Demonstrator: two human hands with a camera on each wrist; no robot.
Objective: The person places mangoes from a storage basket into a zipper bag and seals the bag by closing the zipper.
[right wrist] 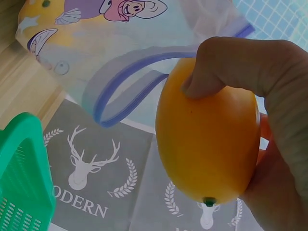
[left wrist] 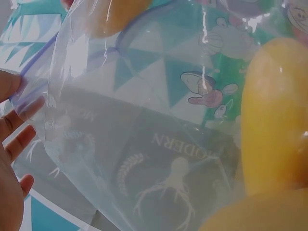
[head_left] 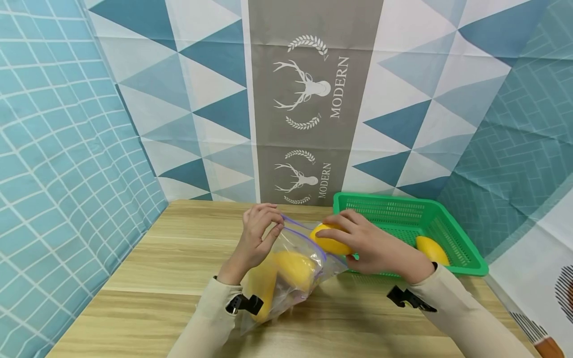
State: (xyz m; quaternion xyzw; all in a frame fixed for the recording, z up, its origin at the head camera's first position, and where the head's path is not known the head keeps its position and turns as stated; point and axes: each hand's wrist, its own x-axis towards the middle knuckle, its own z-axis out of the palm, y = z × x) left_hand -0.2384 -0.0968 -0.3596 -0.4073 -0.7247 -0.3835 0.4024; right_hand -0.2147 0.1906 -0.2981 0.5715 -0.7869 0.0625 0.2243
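Between the thumb and fingers of my right hand [head_left: 369, 242] is a yellow mango [right wrist: 207, 134], its small green stem end showing in the right wrist view. It is at the mouth of a clear zip bag [head_left: 286, 238] with a purple seal and cartoon prints. My left hand [head_left: 259, 233] pinches the bag's top edge at the left corner, thumb on one side, fingers on the other. Two yellow mangoes show through the plastic, one upright mango [head_left: 264, 286] at the left and another mango [head_left: 295, 268] beside it.
A green plastic basket [head_left: 465, 238] with slotted walls stands at the back right, holding one more mango [head_left: 431, 250]. All of this is on a wood-grain table [head_left: 147, 278]. Patterned cloth walls [head_left: 215, 99] rise behind and at the sides.
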